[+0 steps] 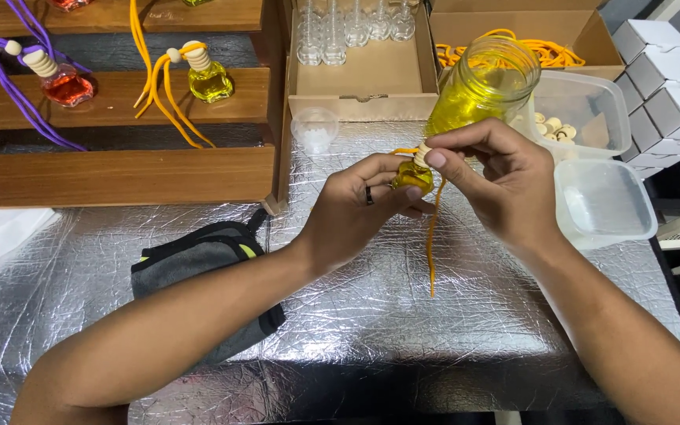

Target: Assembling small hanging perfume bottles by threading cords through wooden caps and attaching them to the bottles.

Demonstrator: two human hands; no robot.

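My left hand (360, 208) grips a small glass bottle of yellow liquid (412, 176) above the silver foil table (371, 315). My right hand (497, 185) pinches the bottle's wooden cap (423, 153) between thumb and forefinger. An orange cord (432, 244) hangs down from the cap toward the table. Just behind my hands stands a glass jar of yellow liquid (482, 86).
A wooden shelf rack (120, 177) at left holds a red bottle (64, 85) with purple cord and a yellow bottle (210, 79) with orange cord. A cardboard box of empty bottles (356, 79), plastic tubs (604, 201), white boxes (670, 79) and a dark cloth (198, 256) surround me.
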